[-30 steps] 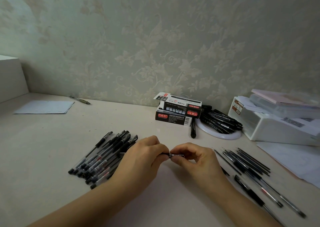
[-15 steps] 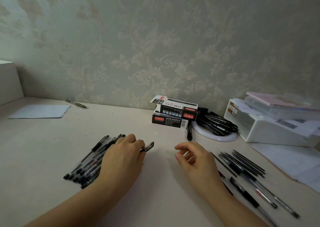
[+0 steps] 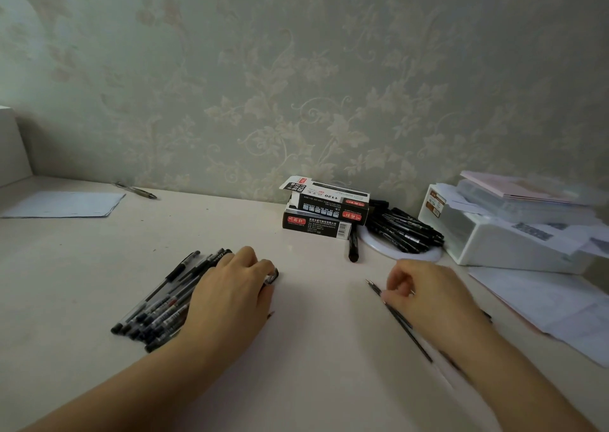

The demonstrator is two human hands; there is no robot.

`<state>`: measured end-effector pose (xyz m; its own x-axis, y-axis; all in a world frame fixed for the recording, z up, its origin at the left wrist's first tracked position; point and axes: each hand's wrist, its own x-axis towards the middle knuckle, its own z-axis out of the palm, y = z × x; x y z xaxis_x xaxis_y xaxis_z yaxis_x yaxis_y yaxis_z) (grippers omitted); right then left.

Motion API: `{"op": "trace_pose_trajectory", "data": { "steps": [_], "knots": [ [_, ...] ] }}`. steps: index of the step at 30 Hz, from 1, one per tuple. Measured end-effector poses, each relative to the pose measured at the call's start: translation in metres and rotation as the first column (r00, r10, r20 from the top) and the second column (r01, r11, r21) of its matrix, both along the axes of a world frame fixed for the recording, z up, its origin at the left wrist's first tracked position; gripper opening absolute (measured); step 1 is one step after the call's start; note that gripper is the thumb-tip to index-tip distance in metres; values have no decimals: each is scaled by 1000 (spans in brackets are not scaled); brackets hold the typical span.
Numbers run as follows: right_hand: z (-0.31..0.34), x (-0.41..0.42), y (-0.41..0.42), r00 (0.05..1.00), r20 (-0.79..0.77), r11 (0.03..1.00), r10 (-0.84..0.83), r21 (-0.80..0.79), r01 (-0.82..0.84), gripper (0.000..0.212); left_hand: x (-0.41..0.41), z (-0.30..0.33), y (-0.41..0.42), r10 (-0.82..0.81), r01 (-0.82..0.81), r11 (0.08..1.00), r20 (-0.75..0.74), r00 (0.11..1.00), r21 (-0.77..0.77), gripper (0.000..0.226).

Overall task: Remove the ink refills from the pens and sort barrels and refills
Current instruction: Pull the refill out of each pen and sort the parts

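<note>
I observed the left hand [image 3: 230, 294] resting over the barrel pile [image 3: 164, 303] at bench left, its fingers curled round a pen barrel [image 3: 272, 276]. The right hand [image 3: 428, 294], well apart from it, pinched a thin ink refill [image 3: 400, 319] low over the bench [image 3: 313, 365], near where the refill group lay, mostly hidden beneath the arm. Risk noted: the round refill may roll clear on release, and a careless drop of the barrel could disturb the loosely stacked pile.
</note>
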<state>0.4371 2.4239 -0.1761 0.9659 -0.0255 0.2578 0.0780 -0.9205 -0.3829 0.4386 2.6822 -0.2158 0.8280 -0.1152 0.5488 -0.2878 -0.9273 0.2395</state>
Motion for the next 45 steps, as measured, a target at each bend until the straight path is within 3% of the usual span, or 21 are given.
{"op": "trace_pose_trajectory", "data": {
  "steps": [3, 6, 14, 18, 23, 27, 29, 32, 34, 36, 39, 41, 45],
  "knots": [
    [25, -7, -24, 968, -215, 975, -133, -206, 88, 23, 0, 0, -2, -52, 52, 999, 14, 999, 13, 20],
    [38, -13, -32, 893, -403, 945, -201, -321, 68, 35, -2, 2, -5, -98, 98, 995, 12, 995, 21, 19],
    [36, -17, -29, 823, -536, 952, -188, -305, 19, 33, -10, 6, -13, -178, 178, 984, 30, 983, 12, 16],
    [35, -17, -28, 831, -524, 941, -185, -339, -4, 34, -17, 5, -20, -238, 236, 970, 36, 971, 55, 25],
    [37, -17, -28, 878, -446, 944, -170, -330, 15, 25, -18, -1, -22, -263, 269, 956, -69, 962, 117, 51],
    [39, -16, -19, 967, -226, 943, -114, -330, 34, 21, -12, -2, -18, -255, 259, 953, -41, 966, 156, 48],
    [40, -17, -11, 977, -192, 949, -87, -314, 23, 17, -8, 1, -17, -242, 241, 954, -19, 970, 179, 42],
    [39, -16, -4, 990, -133, 984, -46, -174, 22, 13, -4, 5, -13, -187, 180, 960, 12, 982, 215, 34],
    [41, -16, -1, 998, -70, 999, 5, 54, -1, 12, -3, 8, -10, -146, 137, 969, 32, 989, 208, 30],
    [43, -16, 8, 997, -28, 919, 72, 392, -55, 14, -3, 11, -10, -125, 112, 983, 82, 989, 146, 25],
    [36, -13, 26, 984, -14, 567, 180, 818, -92, 14, -13, 14, -21, -170, 181, 981, 150, 974, -63, 25],
    [24, -11, 38, 974, -2, 352, 225, 933, -79, 12, -20, 13, -30, -215, 237, 956, 133, 967, -173, 36],
    [-8, -7, 58, 969, 6, 220, 246, 974, -62, 17, -26, 9, -33, -264, 263, 938, 26, 964, -227, 46]
  ]
}}
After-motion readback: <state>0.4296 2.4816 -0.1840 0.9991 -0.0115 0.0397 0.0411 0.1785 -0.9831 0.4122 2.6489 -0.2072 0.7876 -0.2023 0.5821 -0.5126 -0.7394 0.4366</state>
